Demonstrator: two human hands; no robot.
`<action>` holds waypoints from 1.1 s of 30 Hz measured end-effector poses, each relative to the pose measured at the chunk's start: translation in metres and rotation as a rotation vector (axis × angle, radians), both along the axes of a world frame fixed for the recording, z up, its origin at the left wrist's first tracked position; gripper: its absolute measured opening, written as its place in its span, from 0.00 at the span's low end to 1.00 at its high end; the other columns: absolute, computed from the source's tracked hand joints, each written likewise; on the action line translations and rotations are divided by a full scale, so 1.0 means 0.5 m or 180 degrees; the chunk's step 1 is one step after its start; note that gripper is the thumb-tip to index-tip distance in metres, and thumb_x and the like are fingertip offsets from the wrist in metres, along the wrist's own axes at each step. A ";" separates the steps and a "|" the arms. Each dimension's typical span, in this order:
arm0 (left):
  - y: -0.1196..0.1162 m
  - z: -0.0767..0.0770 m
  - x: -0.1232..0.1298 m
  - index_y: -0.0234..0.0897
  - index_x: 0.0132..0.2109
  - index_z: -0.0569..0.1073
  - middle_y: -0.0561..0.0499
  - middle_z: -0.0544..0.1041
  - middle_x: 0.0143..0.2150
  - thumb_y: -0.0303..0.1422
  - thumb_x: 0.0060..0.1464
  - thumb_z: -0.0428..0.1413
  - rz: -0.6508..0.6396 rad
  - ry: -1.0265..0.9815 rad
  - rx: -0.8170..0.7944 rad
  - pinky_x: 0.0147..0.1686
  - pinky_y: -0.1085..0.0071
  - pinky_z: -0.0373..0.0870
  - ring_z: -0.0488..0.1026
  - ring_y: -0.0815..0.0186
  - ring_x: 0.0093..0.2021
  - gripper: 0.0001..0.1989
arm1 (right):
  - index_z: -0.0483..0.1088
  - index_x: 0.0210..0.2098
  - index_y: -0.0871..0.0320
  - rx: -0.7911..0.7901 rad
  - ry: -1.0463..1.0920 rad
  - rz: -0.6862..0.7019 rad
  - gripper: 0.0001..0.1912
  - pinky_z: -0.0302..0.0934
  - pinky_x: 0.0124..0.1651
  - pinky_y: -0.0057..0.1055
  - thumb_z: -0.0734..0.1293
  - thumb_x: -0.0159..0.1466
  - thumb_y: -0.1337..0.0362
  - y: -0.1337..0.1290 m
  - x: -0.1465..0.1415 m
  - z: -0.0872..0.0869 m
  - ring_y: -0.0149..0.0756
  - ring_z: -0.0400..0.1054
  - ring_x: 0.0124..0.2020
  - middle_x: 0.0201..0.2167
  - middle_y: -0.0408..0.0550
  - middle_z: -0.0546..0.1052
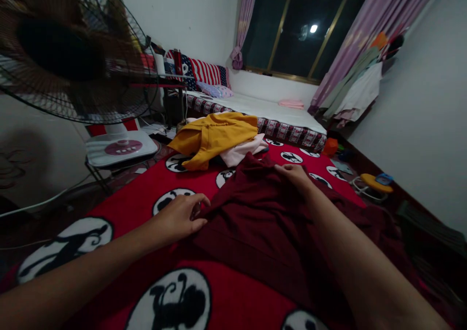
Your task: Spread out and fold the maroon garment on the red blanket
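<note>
A maroon garment [255,223] lies spread and wrinkled on a red blanket [226,291] patterned with black figures in white ovals. At its left edge is my left hand [182,214], with thumb and curled fingers apart; the fingertips reach the cloth's border. My right hand [294,174] pinches the garment's far part, fingers pressed together on the fabric. The right forearm crosses over the cloth and hides some of it. What kind of garment it is I cannot tell. Just beyond lies a heap with a mustard-yellow garment [222,133] over a pale pink one [244,150].
A large fan [65,53] stands close on the left, its base [122,147] on a stand. Behind are a second bed [255,104] and a small table [160,83] with things on it. Clothes [359,92] hang at right, above a yellow stool [375,183].
</note>
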State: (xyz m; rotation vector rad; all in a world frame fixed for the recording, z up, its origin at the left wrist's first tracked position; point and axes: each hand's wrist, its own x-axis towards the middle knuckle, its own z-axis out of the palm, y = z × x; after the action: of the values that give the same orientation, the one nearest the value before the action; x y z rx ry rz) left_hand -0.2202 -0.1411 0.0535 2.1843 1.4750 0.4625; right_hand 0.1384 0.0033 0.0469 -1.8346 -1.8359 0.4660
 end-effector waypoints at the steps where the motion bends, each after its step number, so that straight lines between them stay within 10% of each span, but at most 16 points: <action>1: -0.001 0.003 0.003 0.41 0.42 0.72 0.56 0.72 0.25 0.32 0.47 0.55 0.0007 -0.0070 -0.0025 0.27 0.73 0.58 0.70 0.65 0.28 0.12 | 0.74 0.29 0.60 0.0016 0.0003 -0.0162 0.22 0.60 0.30 0.29 0.63 0.59 0.46 0.003 0.013 0.003 0.37 0.70 0.27 0.25 0.48 0.77; 6: -0.009 0.011 0.018 0.41 0.38 0.74 0.56 0.72 0.25 0.33 0.48 0.55 -0.0023 -0.0271 -0.0146 0.26 0.74 0.58 0.70 0.67 0.27 0.08 | 0.77 0.36 0.57 0.0328 -0.0632 -0.0855 0.11 0.62 0.43 0.34 0.65 0.59 0.59 0.032 0.005 0.009 0.43 0.72 0.42 0.39 0.52 0.79; 12: -0.022 0.009 0.035 0.41 0.38 0.74 0.56 0.73 0.25 0.34 0.48 0.56 -0.0109 -0.0335 -0.0155 0.26 0.74 0.57 0.69 0.68 0.26 0.08 | 0.72 0.47 0.61 0.0312 -0.0431 -0.0321 0.27 0.62 0.40 0.31 0.64 0.59 0.45 0.072 -0.120 0.007 0.41 0.71 0.41 0.43 0.56 0.78; 15: -0.027 0.017 0.051 0.41 0.37 0.75 0.56 0.73 0.25 0.34 0.48 0.56 -0.0120 -0.0402 -0.0193 0.25 0.74 0.57 0.68 0.68 0.26 0.07 | 0.75 0.38 0.59 0.0111 -0.0925 -0.0228 0.20 0.60 0.38 0.31 0.69 0.55 0.49 0.069 -0.144 0.006 0.42 0.72 0.39 0.38 0.54 0.79; 23: -0.030 0.058 0.138 0.41 0.39 0.77 0.56 0.75 0.25 0.34 0.48 0.59 -0.0355 -0.1201 -0.0384 0.24 0.74 0.59 0.67 0.70 0.23 0.09 | 0.78 0.37 0.56 0.1512 -0.0602 -0.0799 0.19 0.58 0.35 0.30 0.63 0.60 0.50 0.082 -0.088 0.068 0.40 0.71 0.34 0.31 0.50 0.80; 33: -0.016 -0.019 0.246 0.38 0.36 0.77 0.51 0.77 0.30 0.27 0.45 0.57 -0.1011 -0.0932 -0.0720 0.27 0.73 0.58 0.70 0.67 0.29 0.08 | 0.77 0.38 0.59 0.0434 -0.0324 -0.0531 0.18 0.62 0.41 0.32 0.66 0.59 0.51 0.116 -0.024 -0.014 0.42 0.72 0.38 0.35 0.53 0.79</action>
State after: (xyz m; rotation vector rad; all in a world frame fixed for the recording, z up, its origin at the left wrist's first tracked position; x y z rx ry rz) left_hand -0.0970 -0.1493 0.0440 2.0203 0.9561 0.4568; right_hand 0.1264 0.0614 0.0400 -1.9279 -1.7152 0.1860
